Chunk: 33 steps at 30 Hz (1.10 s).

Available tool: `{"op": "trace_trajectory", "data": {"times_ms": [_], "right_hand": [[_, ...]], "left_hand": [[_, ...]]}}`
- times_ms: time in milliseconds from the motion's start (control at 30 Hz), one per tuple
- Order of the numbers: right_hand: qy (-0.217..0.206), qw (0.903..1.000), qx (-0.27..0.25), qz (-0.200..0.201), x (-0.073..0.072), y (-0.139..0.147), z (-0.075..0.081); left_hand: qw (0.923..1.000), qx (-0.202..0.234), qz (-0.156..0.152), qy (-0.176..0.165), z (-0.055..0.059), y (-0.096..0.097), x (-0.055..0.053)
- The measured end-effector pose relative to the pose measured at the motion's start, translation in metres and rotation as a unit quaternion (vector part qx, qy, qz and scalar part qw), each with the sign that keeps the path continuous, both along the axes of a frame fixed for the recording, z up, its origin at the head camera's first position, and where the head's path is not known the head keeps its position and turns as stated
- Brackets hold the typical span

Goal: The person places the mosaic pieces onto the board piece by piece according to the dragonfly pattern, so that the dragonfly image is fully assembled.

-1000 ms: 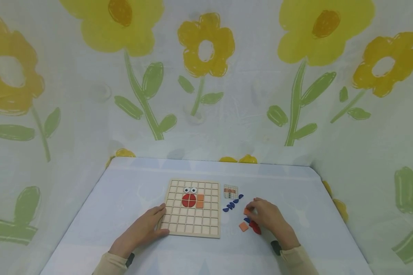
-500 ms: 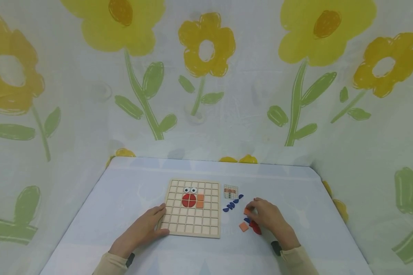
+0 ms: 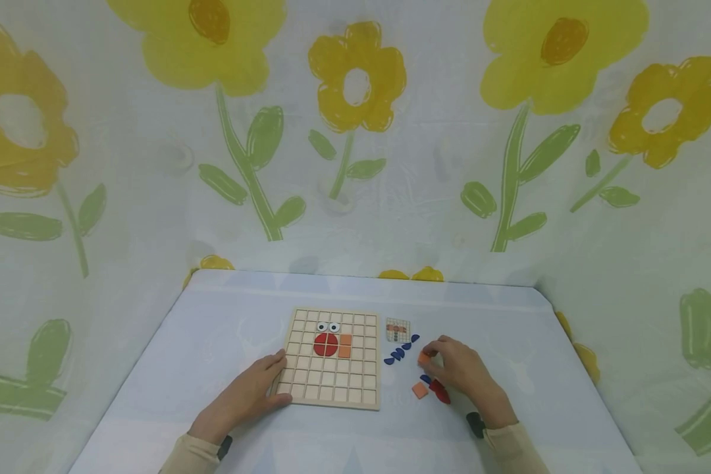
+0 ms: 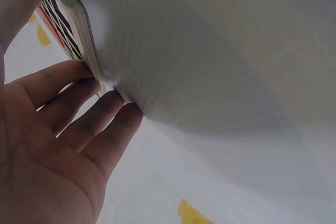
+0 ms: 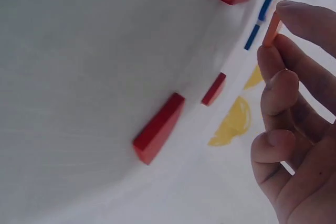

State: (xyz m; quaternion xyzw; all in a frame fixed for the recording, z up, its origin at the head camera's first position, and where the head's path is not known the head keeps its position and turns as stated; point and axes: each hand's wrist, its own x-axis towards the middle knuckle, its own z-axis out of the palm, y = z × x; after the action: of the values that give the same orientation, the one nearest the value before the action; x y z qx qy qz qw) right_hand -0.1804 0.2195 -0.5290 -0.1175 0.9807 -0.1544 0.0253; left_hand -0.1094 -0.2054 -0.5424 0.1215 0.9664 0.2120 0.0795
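A wooden grid board (image 3: 328, 393) lies left of centre on the table in the head view. Set in it are two eye tiles (image 3: 328, 326), a red disc of quarter pieces (image 3: 325, 344) and orange squares (image 3: 345, 346). My left hand (image 3: 245, 393) rests at its near left corner, fingertips touching the board's edge (image 4: 86, 38) and thumb at the front. Between thumb and fingers, my right hand (image 3: 463, 370) pinches an orange square tile (image 5: 272, 29), raised over the loose pieces. Below that hand lie another orange square (image 3: 420, 390) and red pieces (image 3: 440, 393).
Right of the board is a small pattern card (image 3: 397, 330) with a grid picture. Several blue half-round pieces (image 3: 397, 354) run in a slanting row beneath it. Red blocks (image 5: 159, 128) show in the right wrist view. A flower-printed cloth (image 3: 403, 217) walls the table's back and sides.
My right hand has lifted slightly and shifted a little away from me with the orange square tile. The left hand and the board have stayed in place.
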Motion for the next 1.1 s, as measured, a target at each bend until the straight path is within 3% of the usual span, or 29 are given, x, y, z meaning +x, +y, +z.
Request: {"op": "trace_trajectory", "data": {"times_ms": [467, 767, 1100], "right_hand": [[0.09, 0.9918, -0.03, 0.085, -0.007, -0.037, 0.015], [0.102, 0.9857, -0.038, 0.129, -0.015, -0.067, 0.026], [0.106, 0.9818, -0.079, 0.137, -0.021, -0.103, 0.033]], "left_hand": [[0.9999, 0.004, -0.011, 0.007, -0.001, -0.003, 0.0], [0.9999, 0.016, -0.006, -0.001, 0.003, -0.002, 0.002], [0.9999, 0.012, 0.004, -0.001, 0.001, -0.001, 0.002]]}}
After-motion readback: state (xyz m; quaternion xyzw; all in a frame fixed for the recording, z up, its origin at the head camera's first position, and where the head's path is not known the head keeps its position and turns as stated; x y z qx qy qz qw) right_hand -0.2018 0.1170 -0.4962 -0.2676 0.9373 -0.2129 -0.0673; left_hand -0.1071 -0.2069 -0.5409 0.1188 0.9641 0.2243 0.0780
